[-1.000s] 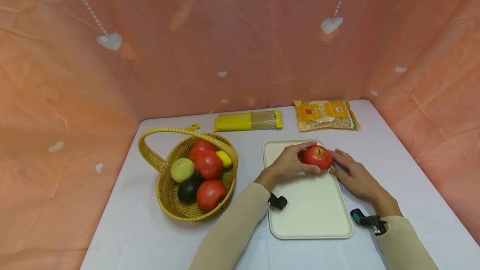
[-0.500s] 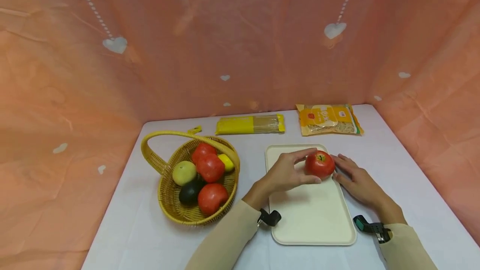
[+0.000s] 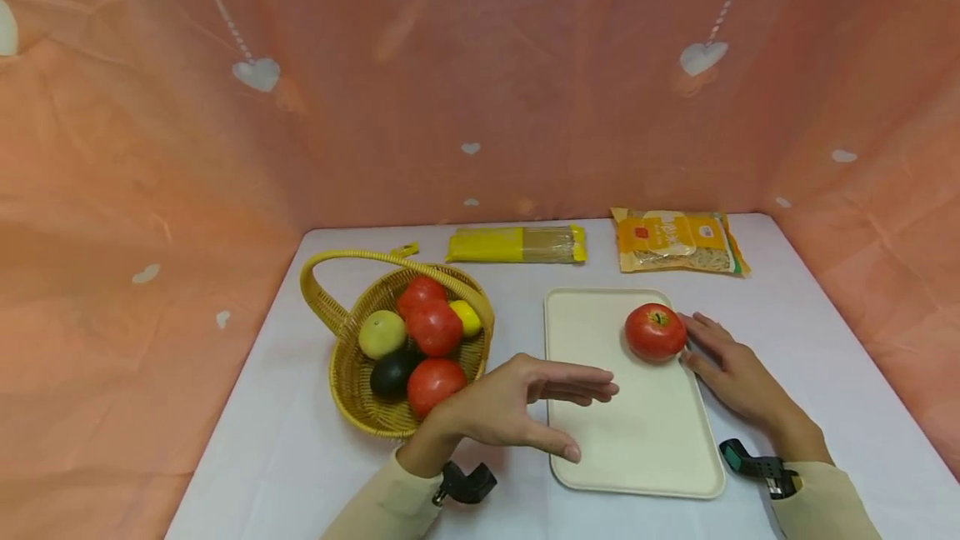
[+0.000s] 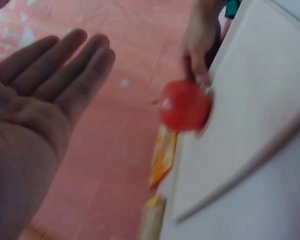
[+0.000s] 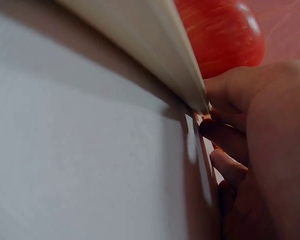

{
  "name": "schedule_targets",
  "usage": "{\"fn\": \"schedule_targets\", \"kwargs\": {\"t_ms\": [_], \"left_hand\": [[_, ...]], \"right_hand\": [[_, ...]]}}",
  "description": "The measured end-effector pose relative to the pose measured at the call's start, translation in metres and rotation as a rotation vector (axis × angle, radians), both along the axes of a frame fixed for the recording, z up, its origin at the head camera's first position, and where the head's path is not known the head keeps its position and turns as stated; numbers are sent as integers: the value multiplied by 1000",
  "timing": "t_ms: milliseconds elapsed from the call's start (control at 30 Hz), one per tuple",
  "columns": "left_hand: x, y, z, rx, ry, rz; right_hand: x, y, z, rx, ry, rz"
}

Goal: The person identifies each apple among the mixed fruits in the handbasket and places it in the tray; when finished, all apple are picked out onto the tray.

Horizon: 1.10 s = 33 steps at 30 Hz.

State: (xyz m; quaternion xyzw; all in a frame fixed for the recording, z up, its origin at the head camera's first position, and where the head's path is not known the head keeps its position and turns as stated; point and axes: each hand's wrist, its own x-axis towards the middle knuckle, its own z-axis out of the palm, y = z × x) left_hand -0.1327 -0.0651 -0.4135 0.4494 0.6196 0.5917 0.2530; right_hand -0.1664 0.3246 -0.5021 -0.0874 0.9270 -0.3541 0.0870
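A red apple (image 3: 656, 332) sits on the upper right part of the cream tray (image 3: 633, 440); its streaked skin shows in the right wrist view (image 5: 220, 35). My left hand (image 3: 517, 402) hovers over the tray's left edge, fingers extended and thumb apart, holding nothing. In the left wrist view its palm (image 4: 25, 125) faces the camera, well apart from the apple. My right hand (image 3: 742, 369) lies along the tray's right edge, fingertips close beside the apple. Its fingers (image 5: 230, 135) are at the tray rim; whether they touch the apple is unclear.
A wicker basket (image 3: 337, 390) on the left holds several fruits: red ones, a pale green one (image 3: 382, 334), a dark one (image 3: 393, 373) and a yellow one (image 3: 467, 317). Behind lie a yellow noodle pack (image 3: 517, 244) and an orange noodle bag (image 3: 678, 242).
My left hand has let go of the apple and moved left and toward me. The apple stays on the tray. My right hand remains beside it. The head view has shifted slightly.
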Motion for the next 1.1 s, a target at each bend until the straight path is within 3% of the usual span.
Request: {"fn": "schedule_targets", "kwargs": {"t_ms": [233,433,567,833,967,1100], "left_hand": [[9,-76,15,79,24,16],[12,-138,19,57,-13,119],[14,-168,16,30,-34,172],[18,-202,2,-53,-97,261],[16,-207,-3,-80,-84,387],[9,-210,-4,-107,-16,528]], "right_hand": [[-2,-3,-1,-15,-6,8],[-1,-4,0,-14,-9,4],[-2,-3,0,-18,-16,-1],[-3,-2,0,-22,-25,-6],[-3,-3,0,-14,-30,-11],[-2,-3,0,-12,-34,-15]]}}
